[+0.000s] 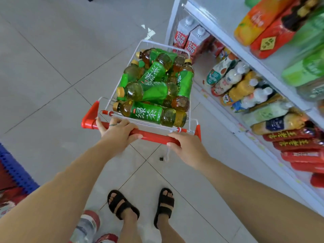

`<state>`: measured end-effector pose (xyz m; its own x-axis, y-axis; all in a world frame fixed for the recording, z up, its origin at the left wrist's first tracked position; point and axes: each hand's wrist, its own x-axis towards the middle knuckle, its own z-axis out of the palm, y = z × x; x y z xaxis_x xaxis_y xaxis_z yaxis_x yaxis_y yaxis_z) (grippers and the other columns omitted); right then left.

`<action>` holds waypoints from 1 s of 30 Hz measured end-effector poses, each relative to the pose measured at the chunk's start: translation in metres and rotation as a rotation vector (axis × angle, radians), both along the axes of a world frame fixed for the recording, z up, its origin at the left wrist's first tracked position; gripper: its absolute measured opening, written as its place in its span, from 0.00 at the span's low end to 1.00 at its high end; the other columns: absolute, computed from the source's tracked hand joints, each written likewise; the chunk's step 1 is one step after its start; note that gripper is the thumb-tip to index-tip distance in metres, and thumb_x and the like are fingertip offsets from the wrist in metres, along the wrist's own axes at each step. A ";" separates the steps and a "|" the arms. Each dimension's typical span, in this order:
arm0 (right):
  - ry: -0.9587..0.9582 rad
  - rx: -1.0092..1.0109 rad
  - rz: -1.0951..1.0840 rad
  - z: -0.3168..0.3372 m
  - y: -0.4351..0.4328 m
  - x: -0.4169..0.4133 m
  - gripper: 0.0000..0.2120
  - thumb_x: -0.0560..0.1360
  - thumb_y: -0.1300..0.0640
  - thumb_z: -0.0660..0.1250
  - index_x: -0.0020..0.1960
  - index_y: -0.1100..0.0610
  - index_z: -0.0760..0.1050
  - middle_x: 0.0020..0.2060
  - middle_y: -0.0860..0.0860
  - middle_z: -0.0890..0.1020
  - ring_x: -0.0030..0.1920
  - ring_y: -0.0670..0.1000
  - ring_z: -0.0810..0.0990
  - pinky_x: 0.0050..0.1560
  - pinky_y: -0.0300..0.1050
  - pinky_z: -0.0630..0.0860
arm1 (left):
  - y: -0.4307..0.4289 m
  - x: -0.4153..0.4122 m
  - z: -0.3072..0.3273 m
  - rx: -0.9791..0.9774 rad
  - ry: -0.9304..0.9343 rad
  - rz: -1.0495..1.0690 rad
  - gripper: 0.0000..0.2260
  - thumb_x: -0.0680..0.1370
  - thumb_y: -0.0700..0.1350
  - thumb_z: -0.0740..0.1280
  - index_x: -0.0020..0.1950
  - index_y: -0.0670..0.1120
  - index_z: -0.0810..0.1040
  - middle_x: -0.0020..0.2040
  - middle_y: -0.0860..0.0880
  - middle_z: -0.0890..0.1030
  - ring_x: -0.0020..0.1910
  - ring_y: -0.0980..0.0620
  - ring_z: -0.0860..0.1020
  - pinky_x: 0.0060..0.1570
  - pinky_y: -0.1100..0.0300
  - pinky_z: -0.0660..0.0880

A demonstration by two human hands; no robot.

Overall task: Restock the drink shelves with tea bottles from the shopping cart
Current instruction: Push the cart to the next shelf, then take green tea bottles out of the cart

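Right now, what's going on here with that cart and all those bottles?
A person stands behind a small shopping cart, both hands on its red handle: left hand near the left end, right hand near the right. The basket is piled with green tea bottles lying on their sides. Drink shelves stand to the right, already stocked with cartons and bottles. No bottle has been picked up at this moment.

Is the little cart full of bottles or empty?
Full. The white wire shopping cart is heaped with green-labelled tea bottles lying on their sides, stacked up to about its rim.
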<state>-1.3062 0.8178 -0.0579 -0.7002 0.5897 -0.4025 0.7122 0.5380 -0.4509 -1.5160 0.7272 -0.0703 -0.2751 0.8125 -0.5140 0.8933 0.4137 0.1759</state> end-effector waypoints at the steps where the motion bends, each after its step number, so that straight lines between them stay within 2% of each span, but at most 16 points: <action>1: 0.002 -0.003 -0.023 0.001 0.006 0.005 0.14 0.79 0.49 0.60 0.60 0.52 0.75 0.49 0.49 0.82 0.48 0.50 0.80 0.55 0.49 0.74 | 0.012 0.003 0.001 -0.002 -0.013 -0.028 0.21 0.77 0.64 0.49 0.64 0.60 0.70 0.63 0.58 0.71 0.70 0.49 0.59 0.65 0.29 0.38; 5: -0.004 -0.045 -0.109 0.001 0.027 0.025 0.13 0.79 0.49 0.58 0.60 0.51 0.75 0.46 0.47 0.81 0.47 0.50 0.78 0.55 0.52 0.72 | 0.053 0.013 0.002 -0.004 -0.042 -0.116 0.21 0.76 0.64 0.49 0.62 0.59 0.72 0.59 0.57 0.72 0.68 0.48 0.62 0.66 0.31 0.38; 10: -0.027 -0.110 -0.258 0.012 0.049 0.040 0.14 0.79 0.50 0.60 0.61 0.54 0.76 0.49 0.51 0.82 0.49 0.51 0.79 0.55 0.46 0.72 | 0.098 0.023 0.004 -0.027 -0.084 -0.235 0.22 0.76 0.65 0.48 0.62 0.59 0.72 0.58 0.58 0.72 0.66 0.48 0.63 0.66 0.30 0.39; 12: -0.034 -0.140 -0.332 0.016 0.056 0.044 0.12 0.79 0.51 0.61 0.59 0.53 0.76 0.45 0.48 0.81 0.46 0.49 0.79 0.49 0.41 0.72 | 0.115 0.029 0.007 -0.055 -0.096 -0.284 0.21 0.77 0.64 0.48 0.62 0.59 0.71 0.58 0.57 0.71 0.67 0.48 0.63 0.66 0.29 0.39; 14: -0.038 -0.168 -0.413 0.017 0.062 0.048 0.10 0.78 0.52 0.62 0.57 0.51 0.78 0.39 0.44 0.78 0.39 0.44 0.76 0.40 0.34 0.67 | 0.131 0.033 0.010 -0.087 -0.129 -0.337 0.19 0.79 0.63 0.48 0.63 0.59 0.69 0.59 0.57 0.70 0.67 0.48 0.62 0.66 0.29 0.39; 16: -0.018 -0.187 -0.546 0.019 0.065 0.051 0.08 0.76 0.54 0.64 0.53 0.51 0.79 0.36 0.43 0.77 0.36 0.42 0.74 0.38 0.33 0.65 | 0.144 0.034 0.009 -0.104 -0.168 -0.417 0.16 0.80 0.60 0.49 0.65 0.60 0.67 0.61 0.57 0.69 0.68 0.48 0.61 0.66 0.30 0.39; 18: 0.008 -0.120 -0.657 0.017 0.065 0.049 0.06 0.74 0.53 0.65 0.47 0.50 0.80 0.34 0.44 0.78 0.37 0.44 0.75 0.43 0.37 0.66 | 0.157 0.034 0.008 -0.110 -0.209 -0.491 0.14 0.82 0.56 0.50 0.66 0.61 0.66 0.61 0.56 0.69 0.67 0.48 0.62 0.67 0.32 0.42; 19: -0.011 -0.061 -0.706 0.014 0.064 0.047 0.05 0.74 0.51 0.65 0.46 0.48 0.80 0.35 0.43 0.79 0.40 0.44 0.76 0.50 0.40 0.67 | 0.164 0.036 0.008 -0.121 -0.221 -0.527 0.14 0.82 0.54 0.51 0.67 0.61 0.65 0.62 0.55 0.69 0.67 0.48 0.63 0.68 0.33 0.44; 20: -0.049 -0.005 -0.754 0.011 0.063 0.046 0.06 0.74 0.49 0.65 0.47 0.46 0.79 0.38 0.42 0.80 0.45 0.45 0.76 0.61 0.46 0.65 | 0.171 0.038 0.009 -0.134 -0.228 -0.562 0.14 0.82 0.53 0.51 0.67 0.60 0.65 0.62 0.54 0.69 0.66 0.47 0.64 0.68 0.34 0.46; 21: -0.089 0.035 -0.803 0.008 0.061 0.044 0.08 0.74 0.46 0.64 0.51 0.46 0.79 0.43 0.42 0.81 0.51 0.46 0.76 0.68 0.53 0.58 | 0.178 0.042 0.010 -0.145 -0.235 -0.587 0.14 0.82 0.53 0.51 0.67 0.60 0.65 0.62 0.53 0.70 0.66 0.47 0.65 0.67 0.36 0.48; 22: -0.117 0.052 -0.852 0.006 0.061 0.043 0.11 0.74 0.44 0.64 0.54 0.45 0.79 0.48 0.43 0.81 0.55 0.47 0.75 0.71 0.58 0.51 | 0.184 0.046 0.010 -0.153 -0.240 -0.607 0.14 0.83 0.52 0.51 0.67 0.60 0.65 0.62 0.52 0.70 0.65 0.46 0.66 0.67 0.36 0.49; 25: -0.165 0.018 -0.957 0.005 0.069 0.052 0.14 0.75 0.41 0.62 0.56 0.44 0.78 0.51 0.45 0.81 0.60 0.49 0.73 0.72 0.62 0.43 | 0.194 0.062 0.011 -0.178 -0.249 -0.679 0.15 0.83 0.51 0.50 0.69 0.58 0.64 0.62 0.50 0.70 0.65 0.45 0.66 0.64 0.38 0.55; 28: -0.201 -0.035 -1.003 0.006 0.078 0.067 0.12 0.75 0.41 0.61 0.52 0.43 0.79 0.50 0.45 0.81 0.60 0.51 0.73 0.71 0.59 0.44 | 0.202 0.078 0.015 -0.202 -0.260 -0.789 0.15 0.83 0.49 0.50 0.70 0.55 0.63 0.62 0.49 0.70 0.63 0.45 0.68 0.63 0.43 0.60; 30: -0.232 -0.072 -1.011 0.010 0.082 0.077 0.13 0.74 0.39 0.60 0.51 0.42 0.79 0.50 0.45 0.81 0.59 0.51 0.73 0.71 0.58 0.46 | 0.212 0.087 0.018 -0.221 -0.294 -0.883 0.14 0.83 0.49 0.53 0.68 0.53 0.66 0.59 0.49 0.72 0.60 0.47 0.71 0.60 0.45 0.62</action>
<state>-1.2293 0.8997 -0.0476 0.2070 0.8275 -0.5220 0.8892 -0.3816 -0.2524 -1.4285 0.9395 -0.0527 0.5555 0.5409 -0.6316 0.8311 -0.3380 0.4416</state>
